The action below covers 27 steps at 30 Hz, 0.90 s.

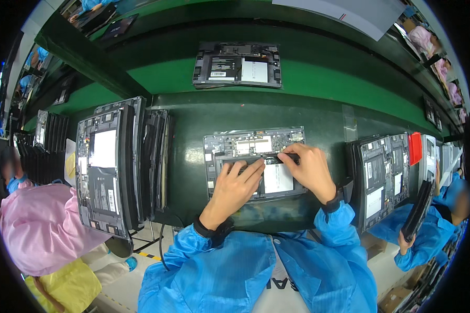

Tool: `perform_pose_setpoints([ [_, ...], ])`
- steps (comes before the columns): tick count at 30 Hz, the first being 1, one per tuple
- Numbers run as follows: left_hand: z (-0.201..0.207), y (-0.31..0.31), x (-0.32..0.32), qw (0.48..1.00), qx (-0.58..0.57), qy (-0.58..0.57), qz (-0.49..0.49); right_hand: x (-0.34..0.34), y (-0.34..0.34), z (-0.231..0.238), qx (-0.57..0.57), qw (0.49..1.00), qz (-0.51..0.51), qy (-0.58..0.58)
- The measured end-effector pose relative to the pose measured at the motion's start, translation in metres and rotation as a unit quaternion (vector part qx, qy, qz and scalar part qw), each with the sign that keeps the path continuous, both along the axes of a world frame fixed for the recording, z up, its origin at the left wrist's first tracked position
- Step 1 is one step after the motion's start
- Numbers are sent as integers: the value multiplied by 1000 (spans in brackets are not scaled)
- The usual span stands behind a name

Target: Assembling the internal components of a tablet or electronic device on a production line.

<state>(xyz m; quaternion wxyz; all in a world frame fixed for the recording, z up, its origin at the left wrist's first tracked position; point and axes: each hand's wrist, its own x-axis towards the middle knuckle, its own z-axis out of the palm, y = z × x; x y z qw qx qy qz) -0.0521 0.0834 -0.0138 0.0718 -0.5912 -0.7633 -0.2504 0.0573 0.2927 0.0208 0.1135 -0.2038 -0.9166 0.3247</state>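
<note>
On the green bench in front of me lies an opened flat electronic device (210, 156), its circuit board and battery exposed. The board runs along its far side; a white label (278, 179) covers part of the near half. My left hand (233, 188) rests on the dark battery area left of the label, fingers stretched out and lying flat. Just beyond the label, my right hand (310, 169) has thumb and index finger pinched together at the board's near edge. Whatever is between those fingertips is too small and dark to make out.
Similar opened devices stand in a stack (104, 167) at left and another stack (384, 177) at right. One more device (238, 65) sits on the green belt (167, 78) ahead. A red piece (414, 148) stands by the right stack. Co-workers sit on both sides.
</note>
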Motion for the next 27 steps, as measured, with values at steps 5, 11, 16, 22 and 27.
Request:
perform_pose_setpoints([
  [5, 0, 0, 1, 1000, 5, 0, 7, -10, 9, 1, 8, 999, 23, -24],
  [11, -1, -1, 1, 1000, 5, -13, 10, -18, 14, 12, -29, 996, 40, -81],
  [16, -2, -1, 1, 1000, 7, -13, 12, -18, 16, 12, -25, 993, 41, -108],
  [22, -1, -2, 0, 1000, 8, -15, 11, -23, 10, 17, -42, 992, 39, -109],
  [27, -5, -2, 0, 1000, 5, -10, 2, -23, 15, 2, -26, 991, 47, -126],
])
